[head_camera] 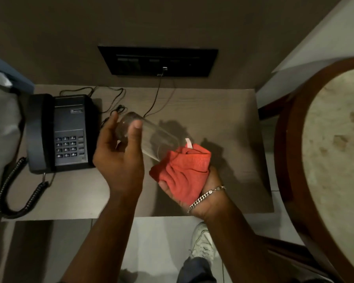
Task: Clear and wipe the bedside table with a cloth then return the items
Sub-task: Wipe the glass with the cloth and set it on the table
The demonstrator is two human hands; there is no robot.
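My left hand (119, 154) grips the base of a clear drinking glass (151, 135), held tilted above the bedside table (223, 111) with its mouth pointing down to the right. My right hand (184, 186) holds a bunched red cloth (184, 166) pressed against the glass's open rim. A silver chain bracelet sits on my right wrist. Part of the cloth, with a white tag, pokes up beside the glass mouth.
A black desk telephone (63, 133) with a coiled cord sits on the table's left side. Thin black cables (151, 103) run to a dark wall socket panel (157, 62). A round stone-topped table (335, 150) stands at right, bedding at left.
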